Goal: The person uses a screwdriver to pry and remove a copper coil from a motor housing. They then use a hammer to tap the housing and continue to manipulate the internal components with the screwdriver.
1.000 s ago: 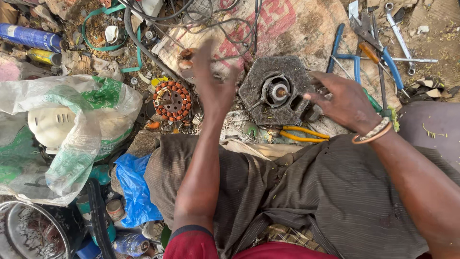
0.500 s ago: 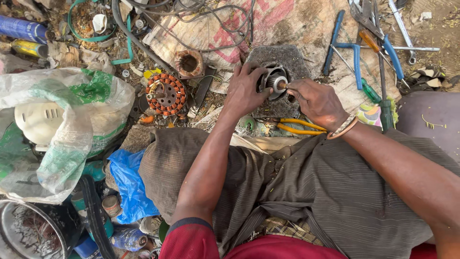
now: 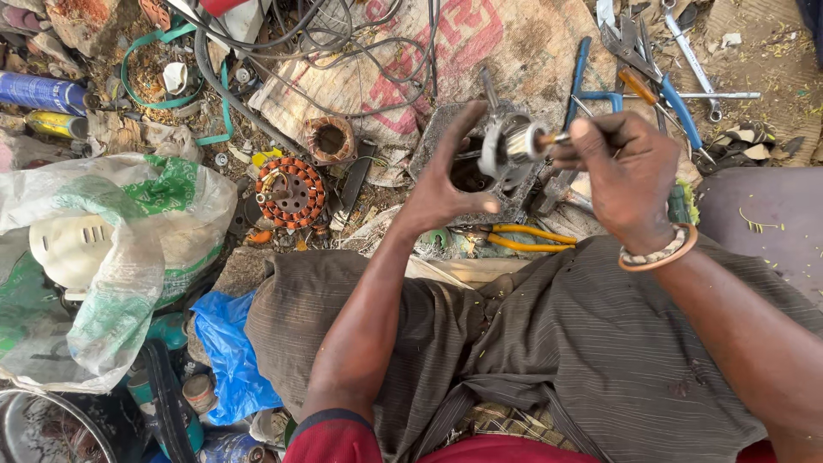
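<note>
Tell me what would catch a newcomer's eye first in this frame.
Dead centre, the right hand holds a small metal rotor up by its shaft, with the left hand spread open against it. To the left on the ground lies a round copper-wound stator, and further left a bulging clear plastic bag. Blue-handled tools are scattered at upper right.

A pale woven sack (image 3: 480,51) with red printing lies flat at top centre. Left of it lies a blue spray can (image 3: 39,90); well below that sits a bulging white-and-green plastic bag (image 3: 111,257).
</note>
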